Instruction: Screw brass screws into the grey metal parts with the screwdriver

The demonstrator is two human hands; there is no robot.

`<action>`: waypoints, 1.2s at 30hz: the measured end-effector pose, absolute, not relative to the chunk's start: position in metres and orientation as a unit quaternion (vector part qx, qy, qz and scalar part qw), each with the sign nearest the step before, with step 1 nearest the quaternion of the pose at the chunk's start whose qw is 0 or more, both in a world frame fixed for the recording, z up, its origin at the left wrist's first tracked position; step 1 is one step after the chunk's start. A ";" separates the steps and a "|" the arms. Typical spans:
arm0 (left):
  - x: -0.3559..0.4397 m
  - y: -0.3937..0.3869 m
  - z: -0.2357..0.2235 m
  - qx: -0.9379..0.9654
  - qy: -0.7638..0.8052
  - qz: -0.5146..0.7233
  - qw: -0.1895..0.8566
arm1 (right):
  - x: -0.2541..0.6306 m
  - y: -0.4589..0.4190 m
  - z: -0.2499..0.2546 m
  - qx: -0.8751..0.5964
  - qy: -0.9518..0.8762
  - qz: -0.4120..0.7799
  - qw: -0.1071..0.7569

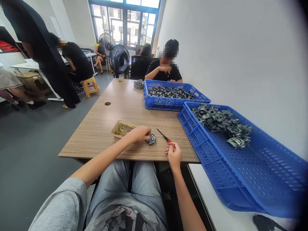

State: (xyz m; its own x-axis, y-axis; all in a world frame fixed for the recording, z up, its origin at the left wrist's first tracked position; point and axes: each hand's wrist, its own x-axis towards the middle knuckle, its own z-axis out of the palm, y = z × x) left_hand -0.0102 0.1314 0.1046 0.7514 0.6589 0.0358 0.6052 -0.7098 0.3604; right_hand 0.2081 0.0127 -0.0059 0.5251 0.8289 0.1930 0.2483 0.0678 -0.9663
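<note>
My left hand [141, 134] rests on a small grey metal casting [151, 139], its fingers curled over the casting's left side on the wooden table [96, 139]. My right hand [173, 154] pinches the end of a red-handled screwdriver [167, 139] between its fingertips. The thin shaft points up and left, toward the casting, without touching it. To the left of my left hand sits a small tan tray [125, 124] holding many brass screws [122, 130]. Part of the tray's near edge lies close to my left wrist.
Two blue plastic crates hold metal castings: one [240, 166] lies at my right, another [168, 103] farther along the table. A co-worker [165, 72] sits at the far end beside a loose metal pile [139, 84]. Other people and a fan [119, 59] stand beyond.
</note>
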 end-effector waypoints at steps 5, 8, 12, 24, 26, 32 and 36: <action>-0.002 0.132 0.105 0.929 0.333 0.059 0.149 | 0.210 0.013 -0.008 -0.633 -0.426 0.248 0.597; 0.000 0.131 0.108 0.931 0.334 0.053 0.140 | 0.210 0.013 -0.007 -0.631 -0.428 0.249 0.598; 0.004 0.127 0.115 0.932 0.344 0.018 0.111 | 0.209 0.012 -0.006 -0.631 -0.426 0.250 0.598; 0.011 0.125 0.117 0.933 0.345 0.019 0.096 | 0.209 0.013 -0.006 -0.634 -0.432 0.245 0.593; 0.010 0.127 0.113 0.935 0.335 0.038 0.112 | 0.209 0.013 -0.006 -0.637 -0.435 0.242 0.589; 0.005 0.115 0.096 0.930 0.309 0.148 0.135 | 0.209 0.013 -0.009 -0.659 -0.459 0.203 0.560; 0.004 0.094 0.073 0.880 0.333 0.297 0.159 | 0.203 0.010 -0.005 -0.685 -0.483 0.118 0.533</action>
State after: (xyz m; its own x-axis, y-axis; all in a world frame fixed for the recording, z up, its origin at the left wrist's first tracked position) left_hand 0.0044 0.0943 0.0729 0.6009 0.6818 0.4172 0.4926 -0.7269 0.4785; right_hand 0.2034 0.0098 -0.0047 0.5061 0.7868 0.3533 0.5352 0.0348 -0.8440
